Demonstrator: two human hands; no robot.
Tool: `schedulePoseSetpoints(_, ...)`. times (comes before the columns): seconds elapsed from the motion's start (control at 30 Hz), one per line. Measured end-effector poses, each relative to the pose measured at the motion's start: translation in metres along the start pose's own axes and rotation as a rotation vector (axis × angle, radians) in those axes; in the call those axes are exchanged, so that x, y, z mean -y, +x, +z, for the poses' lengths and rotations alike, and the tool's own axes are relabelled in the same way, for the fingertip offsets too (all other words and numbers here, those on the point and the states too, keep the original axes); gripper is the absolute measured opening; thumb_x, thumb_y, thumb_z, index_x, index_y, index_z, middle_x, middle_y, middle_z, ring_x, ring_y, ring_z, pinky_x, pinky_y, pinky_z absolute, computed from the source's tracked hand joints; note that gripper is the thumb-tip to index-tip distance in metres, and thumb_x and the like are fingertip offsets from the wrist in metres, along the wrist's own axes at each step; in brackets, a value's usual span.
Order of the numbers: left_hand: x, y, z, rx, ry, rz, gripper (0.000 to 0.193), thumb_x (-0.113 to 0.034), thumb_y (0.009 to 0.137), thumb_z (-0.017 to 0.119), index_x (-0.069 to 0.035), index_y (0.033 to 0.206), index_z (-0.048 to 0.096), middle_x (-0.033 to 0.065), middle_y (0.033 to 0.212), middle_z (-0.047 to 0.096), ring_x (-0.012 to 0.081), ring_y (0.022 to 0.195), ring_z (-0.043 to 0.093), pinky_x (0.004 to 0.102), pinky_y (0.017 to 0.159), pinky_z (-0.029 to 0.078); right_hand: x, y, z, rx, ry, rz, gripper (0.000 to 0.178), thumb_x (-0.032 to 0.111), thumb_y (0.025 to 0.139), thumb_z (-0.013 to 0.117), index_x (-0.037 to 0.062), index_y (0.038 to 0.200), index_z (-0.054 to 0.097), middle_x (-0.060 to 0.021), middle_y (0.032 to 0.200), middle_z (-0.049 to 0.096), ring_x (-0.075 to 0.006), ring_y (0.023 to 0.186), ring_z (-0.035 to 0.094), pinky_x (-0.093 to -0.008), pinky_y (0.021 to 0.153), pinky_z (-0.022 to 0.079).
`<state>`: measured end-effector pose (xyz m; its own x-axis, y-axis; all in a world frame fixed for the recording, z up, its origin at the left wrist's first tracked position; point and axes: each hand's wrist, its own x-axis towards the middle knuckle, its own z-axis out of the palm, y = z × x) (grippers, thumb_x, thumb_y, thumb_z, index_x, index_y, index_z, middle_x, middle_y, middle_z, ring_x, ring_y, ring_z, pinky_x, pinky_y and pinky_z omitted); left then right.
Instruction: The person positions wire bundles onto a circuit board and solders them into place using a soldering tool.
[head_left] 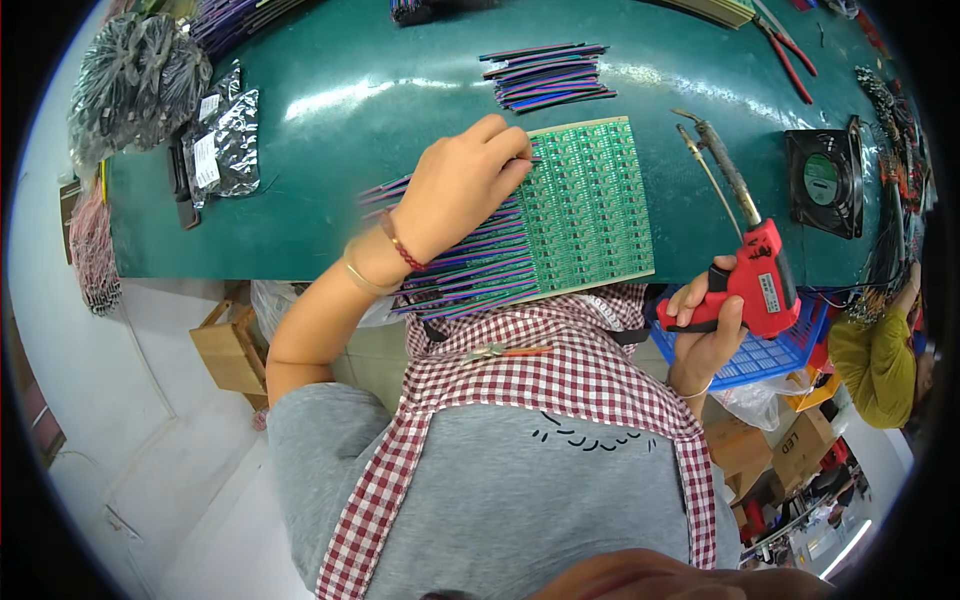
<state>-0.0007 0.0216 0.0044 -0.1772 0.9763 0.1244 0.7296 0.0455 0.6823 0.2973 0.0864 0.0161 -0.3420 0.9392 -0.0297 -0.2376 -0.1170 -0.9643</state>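
Note:
A green circuit-board panel (590,205) with rows of small parts lies at the table's near edge. Strips of multicoloured wire (480,268) run leftward from its left half, side by side. Over the panel's upper left, my left hand (455,185) is closed in a pinch; a short coloured wire end shows just past its fingertips, the rest being hidden under the hand. To the right of the panel, my right hand (705,350) grips a red soldering gun (765,290) by its handle. The gun's metal tip and thin feed tube point up and away, clear of the board.
A bundle of loose wire strips (550,78) lies beyond the panel. A black fan (825,180) stands at the right, with red-handled pliers (790,60) farther back. Plastic-bagged parts (140,90) and silvery packets (235,140) sit at left. A blue basket (765,355) is below the table's right edge.

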Motion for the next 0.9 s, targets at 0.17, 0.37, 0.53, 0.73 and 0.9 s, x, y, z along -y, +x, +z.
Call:
schedulePoseSetpoints(0.17, 0.0, -0.004, 0.008, -0.131, 0.171, 0.123, 0.009, -0.01, 0.081, 0.073, -0.008, 0.086, 0.066, 0.0065, 0.083, 0.06, 0.0243, 0.067, 0.063, 0.0341, 0.06, 0.052, 0.001, -0.006, 0.002, 0.086, 0.005, 0.166, 0.056, 0.04, 0.096, 0.06, -0.0067, 0.124, 0.047, -0.0094, 0.067, 0.055, -0.0136, 0.051, 0.051, -0.0293, 0.051, 0.049)
schedulePoseSetpoints(0.37, 0.008, -0.009, 0.014, -0.101, 0.219, 0.12, 0.01, -0.009, 0.08, 0.074, -0.009, 0.088, 0.067, 0.0051, 0.08, 0.057, 0.0217, 0.065, 0.062, 0.033, 0.057, 0.052, -0.006, -0.021, 0.0, 0.22, -0.22, 0.298, 0.053, 0.036, 0.096, 0.06, -0.0063, 0.125, 0.047, -0.0087, 0.064, 0.054, -0.0116, 0.05, 0.046, -0.0265, 0.05, 0.043)
schedulePoseSetpoints(0.53, 0.005, -0.012, 0.013, -0.118, 0.287, 0.172, 0.013, -0.008, 0.077, 0.074, -0.01, 0.087, 0.066, 0.0031, 0.078, 0.056, 0.0181, 0.065, 0.059, 0.0324, 0.058, 0.049, -0.01, -0.028, 0.005, 0.204, -0.254, 0.352, 0.046, 0.029, 0.096, 0.058, -0.0057, 0.125, 0.049, -0.0095, 0.065, 0.055, -0.0123, 0.051, 0.046, -0.0272, 0.051, 0.043)
schedulePoseSetpoints(0.73, 0.0, -0.004, 0.006, -0.281, 0.39, 0.269, 0.014, -0.008, 0.076, 0.072, -0.01, 0.085, 0.063, 0.0018, 0.078, 0.056, 0.0197, 0.073, 0.059, 0.0317, 0.066, 0.041, -0.006, -0.022, 0.005, 0.207, -0.256, 0.236, 0.049, 0.033, 0.096, 0.059, -0.0058, 0.123, 0.049, -0.01, 0.066, 0.056, -0.0117, 0.049, 0.045, -0.0251, 0.049, 0.041)
schedulePoseSetpoints(0.9, 0.0, -0.009, 0.01, -0.151, 0.354, 0.186, 0.016, -0.006, 0.076, 0.072, -0.008, 0.089, 0.063, 0.0037, 0.082, 0.058, 0.0206, 0.072, 0.059, 0.0324, 0.062, 0.046, -0.006, -0.018, 0.002, 0.189, -0.114, 0.251, 0.045, 0.025, 0.097, 0.06, -0.006, 0.128, 0.05, -0.0108, 0.069, 0.058, -0.0133, 0.055, 0.05, -0.0268, 0.053, 0.042)
